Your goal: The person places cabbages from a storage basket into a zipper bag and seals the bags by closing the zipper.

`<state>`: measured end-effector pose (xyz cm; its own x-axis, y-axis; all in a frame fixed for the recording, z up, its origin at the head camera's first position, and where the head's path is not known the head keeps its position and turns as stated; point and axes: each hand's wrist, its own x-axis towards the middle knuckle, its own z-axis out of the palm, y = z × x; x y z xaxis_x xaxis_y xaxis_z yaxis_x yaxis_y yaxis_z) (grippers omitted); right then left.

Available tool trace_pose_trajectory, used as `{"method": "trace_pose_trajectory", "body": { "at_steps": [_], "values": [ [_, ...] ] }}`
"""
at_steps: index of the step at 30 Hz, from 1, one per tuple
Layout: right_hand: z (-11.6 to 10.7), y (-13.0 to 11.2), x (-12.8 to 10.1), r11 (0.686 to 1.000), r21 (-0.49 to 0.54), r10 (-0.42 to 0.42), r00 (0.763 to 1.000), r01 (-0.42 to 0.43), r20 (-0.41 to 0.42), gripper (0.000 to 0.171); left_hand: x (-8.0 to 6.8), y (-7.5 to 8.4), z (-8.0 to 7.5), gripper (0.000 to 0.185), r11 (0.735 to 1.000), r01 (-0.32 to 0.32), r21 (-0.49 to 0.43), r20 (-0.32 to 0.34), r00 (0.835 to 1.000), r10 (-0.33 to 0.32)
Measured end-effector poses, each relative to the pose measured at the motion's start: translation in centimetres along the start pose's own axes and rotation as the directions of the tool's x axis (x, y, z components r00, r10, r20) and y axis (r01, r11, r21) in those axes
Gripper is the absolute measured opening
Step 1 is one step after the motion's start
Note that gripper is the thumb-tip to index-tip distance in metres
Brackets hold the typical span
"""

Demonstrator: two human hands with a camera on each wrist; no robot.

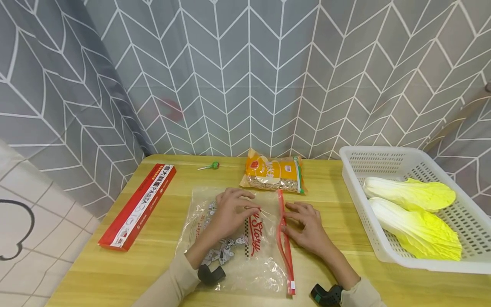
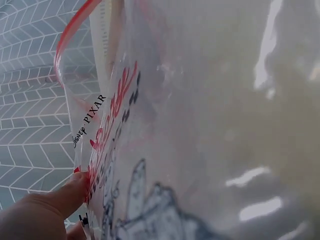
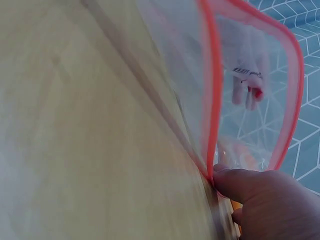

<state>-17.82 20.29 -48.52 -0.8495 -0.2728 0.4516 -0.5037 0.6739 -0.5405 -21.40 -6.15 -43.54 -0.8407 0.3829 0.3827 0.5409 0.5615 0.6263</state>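
Fingers of the right hand [image 1: 308,226] pinch the clear printed zip bag's [image 1: 234,238] red seal strip [image 1: 284,243], which runs toward the person, while the left hand [image 1: 232,211] presses flat on the bag just beside it.

**Where things sit on the desk**

My zip bag [image 1: 238,238] lies flat at the desk's [image 1: 153,260] near edge, centre. Behind it, toward the far edge, I see the noodle packet [image 1: 273,174], with a lollipop [image 1: 209,166] to its left. The pasta box [image 1: 139,205] runs along the left edge. The basket [image 1: 360,213] sits at the right edge, two cabbages [image 1: 410,194] in it.
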Motion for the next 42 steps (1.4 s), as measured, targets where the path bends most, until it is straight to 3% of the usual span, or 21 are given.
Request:
{"method": "trace_pose_trajectory", "body": {
  "at_steps": [9,16,35,42],
  "values": [
    [0.11,0.06,-0.01,1.0,-0.003,0.011,1.0,-0.011,0.001,0.032,0.03,0.05,-0.57,0.009,0.998,-0.023,-0.054,-0.031,0.999,0.022],
    [0.19,0.17,-0.21,1.0,0.003,0.008,1.0,-0.008,-0.013,0.034,-0.1,-0.15,-0.08,0.011,0.999,0.012,-0.037,0.008,1.0,-0.012],
    [-0.03,0.08,0.06,0.987,0.162,0.038,0.997,-0.027,-0.071,0.033,-0.18,-0.11,-0.12,0.012,0.999,0.02,-0.029,0.007,1.0,-0.02],
    [-0.21,-0.12,0.23,0.978,0.198,0.085,0.994,-0.071,-0.065,0.031,-0.18,-0.21,-0.17,0.013,0.999,0.023,-0.04,0.023,1.0,-0.022]
  ]
}}
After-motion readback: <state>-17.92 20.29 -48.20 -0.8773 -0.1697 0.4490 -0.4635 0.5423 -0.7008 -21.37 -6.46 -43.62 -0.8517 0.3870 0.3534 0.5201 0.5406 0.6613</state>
